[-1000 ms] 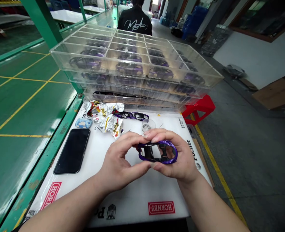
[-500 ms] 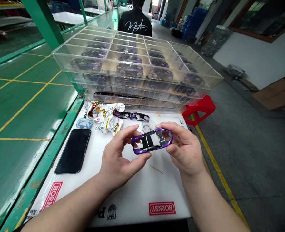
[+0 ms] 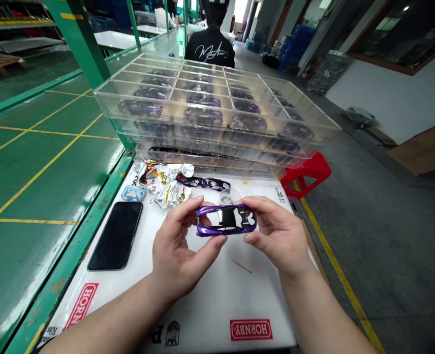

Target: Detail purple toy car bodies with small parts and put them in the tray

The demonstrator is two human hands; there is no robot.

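Between my two hands is a purple and black model car body shell (image 3: 228,219), held level above the white work surface. My left hand (image 3: 182,246) grips its left end, thumb below and fingers along the far side. The right end is pinched by my right hand (image 3: 276,231), thumb at the near edge. Openings in the shell show the white surface behind it. Beyond the shell lie more purple car shells (image 3: 206,183) and a small clear round dish (image 3: 229,197). A thin wooden stick (image 3: 241,266) rests on the surface below my right hand.
Stacked clear divided trays (image 3: 217,110) hold several purple car shells at the back. To the left lie a black phone (image 3: 116,236), crumpled wrappers (image 3: 168,187) and a blue-white lump (image 3: 133,193). A red stool (image 3: 308,174) stands right. A person (image 3: 210,42) sits beyond the trays.
The car shell has turned to lie more level and shifted slightly left, still in both hands. The whole view has moved a little, so the surroundings appear slightly lower.
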